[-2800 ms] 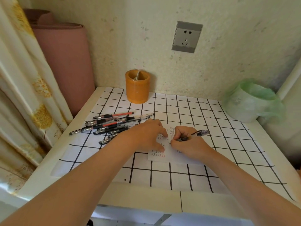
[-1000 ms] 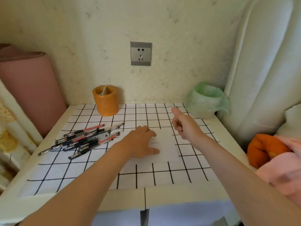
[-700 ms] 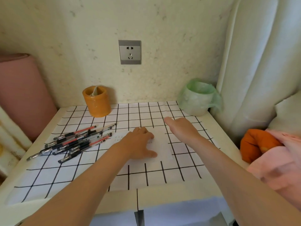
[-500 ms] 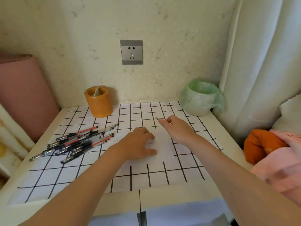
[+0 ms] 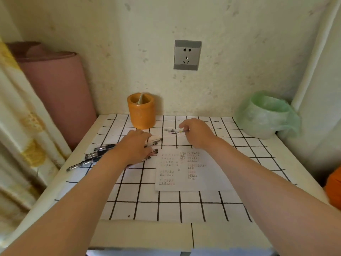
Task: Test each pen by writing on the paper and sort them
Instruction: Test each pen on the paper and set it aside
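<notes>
A white paper (image 5: 193,179) with several rows of small test marks lies on the grid-patterned mat (image 5: 166,207). Left of it is a pile of pens (image 5: 96,156) with black and red caps. My left hand (image 5: 135,147) lies on the right part of this pile, fingers bent down over the pens; whether it grips one is hidden. My right hand (image 5: 198,133) is beyond the paper and pinches one pen (image 5: 174,130), which points left just above the mat. An orange pen holder (image 5: 141,110) stands at the back wall, left of that pen.
A small bin lined with a green bag (image 5: 265,115) stands at the back right corner. A pink roll (image 5: 55,93) and a curtain (image 5: 16,126) border the table on the left. An orange cloth (image 5: 334,187) is at the right edge.
My left hand has left the paper and moved onto the pen pile. My right hand has swung left from near the green bin towards the orange holder, pen still in its fingers.
</notes>
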{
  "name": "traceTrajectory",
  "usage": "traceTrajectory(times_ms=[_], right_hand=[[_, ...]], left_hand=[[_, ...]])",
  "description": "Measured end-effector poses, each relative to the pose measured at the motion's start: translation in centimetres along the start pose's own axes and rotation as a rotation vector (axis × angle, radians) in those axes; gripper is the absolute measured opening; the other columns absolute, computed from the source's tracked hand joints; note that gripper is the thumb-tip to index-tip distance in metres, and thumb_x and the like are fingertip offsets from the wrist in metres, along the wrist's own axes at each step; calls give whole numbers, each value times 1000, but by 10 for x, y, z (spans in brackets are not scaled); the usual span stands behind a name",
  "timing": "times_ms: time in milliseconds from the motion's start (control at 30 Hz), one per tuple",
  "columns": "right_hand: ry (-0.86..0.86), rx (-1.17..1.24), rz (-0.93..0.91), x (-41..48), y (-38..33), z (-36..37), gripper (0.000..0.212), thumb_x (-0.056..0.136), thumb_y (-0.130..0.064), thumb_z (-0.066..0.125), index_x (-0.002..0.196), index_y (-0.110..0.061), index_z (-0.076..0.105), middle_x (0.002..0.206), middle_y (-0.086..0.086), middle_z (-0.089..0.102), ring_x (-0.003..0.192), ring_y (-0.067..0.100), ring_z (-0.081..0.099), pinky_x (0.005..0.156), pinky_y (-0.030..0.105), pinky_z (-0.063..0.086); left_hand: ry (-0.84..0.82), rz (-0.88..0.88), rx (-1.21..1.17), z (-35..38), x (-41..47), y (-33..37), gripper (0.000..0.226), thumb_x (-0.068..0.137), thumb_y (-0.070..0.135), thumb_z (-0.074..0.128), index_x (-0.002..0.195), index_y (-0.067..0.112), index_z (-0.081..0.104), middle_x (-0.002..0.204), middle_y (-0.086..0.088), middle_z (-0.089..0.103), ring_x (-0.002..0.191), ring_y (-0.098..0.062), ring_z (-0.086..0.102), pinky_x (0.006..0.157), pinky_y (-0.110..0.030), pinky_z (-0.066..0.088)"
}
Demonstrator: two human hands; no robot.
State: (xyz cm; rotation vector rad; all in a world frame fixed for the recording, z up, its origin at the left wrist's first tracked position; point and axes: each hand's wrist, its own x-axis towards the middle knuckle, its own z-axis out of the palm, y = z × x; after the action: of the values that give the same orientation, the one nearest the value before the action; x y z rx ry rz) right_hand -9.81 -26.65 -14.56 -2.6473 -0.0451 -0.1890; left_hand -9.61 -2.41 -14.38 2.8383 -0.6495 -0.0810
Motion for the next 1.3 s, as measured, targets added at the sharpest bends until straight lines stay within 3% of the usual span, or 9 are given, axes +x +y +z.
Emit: traceTrajectory(times_ms=[100,300,467,600,700,867,1067,1200,1300], right_hand=[[13,-46,-16,24,-10,14,39,92,1,53,119,-21,71,123,2,67,114,22,62,97,36,51],[19,-131,-60,53,-14,35,43,88,7,54,118,-20,70,115,6,63,106,27,60,88,35,50],[28,-218,-98,59,-8,40,44,88,5,54,117,-24,69,113,6,64,107,28,59,92,39,48],[54,-268,-160,54,-12,40,52,85,7,53,125,-24,66,118,6,64,110,28,57,94,39,45],[33,-184,-262,49,-32,38,42,88,2,54,116,-24,71,113,1,67,106,22,59,92,38,49],[-202,-118,-328,36,-68,41,30,92,-10,55,110,-22,75,115,-6,69,105,11,60,91,26,47],[-241,-138,-341,28,-80,46,21,96,-19,59,107,-18,77,103,-6,70,88,6,55,81,24,44],[-252,-110,-311,25,-81,47,13,95,-17,61,101,-15,73,99,-3,66,89,12,59,84,31,51],[-212,-81,-297,20,-81,45,8,98,-15,56,102,-17,62,97,0,64,89,16,60,83,36,53]], left_hand=[[-37,-25,11,3,1,-16,63,92,47,57,148,26,36,146,-2,39,133,-22,32,107,-38,34],[-62,-16,14,7,4,-33,59,90,60,51,143,34,43,142,5,39,128,-18,33,106,-36,34],[-47,6,-20,9,5,-38,61,89,63,51,142,36,43,141,7,39,127,-16,32,107,-35,31],[-30,1,-43,7,4,-42,68,89,58,55,148,33,34,146,4,38,133,-18,32,109,-35,28],[3,-34,-53,2,1,-48,64,92,53,54,149,31,32,149,3,37,136,-20,30,111,-37,25],[40,-98,-97,-2,-8,-66,48,98,37,51,145,28,41,141,-1,45,132,-21,35,109,-35,31],[35,-90,-206,0,-21,-79,43,93,32,61,135,29,51,127,4,53,119,-15,46,102,-31,40],[38,-70,-232,1,-25,-84,41,90,27,65,130,30,55,121,7,54,113,-12,47,100,-31,42],[52,-68,-237,1,-25,-84,49,89,28,67,136,28,51,128,5,53,120,-14,47,102,-28,39]])
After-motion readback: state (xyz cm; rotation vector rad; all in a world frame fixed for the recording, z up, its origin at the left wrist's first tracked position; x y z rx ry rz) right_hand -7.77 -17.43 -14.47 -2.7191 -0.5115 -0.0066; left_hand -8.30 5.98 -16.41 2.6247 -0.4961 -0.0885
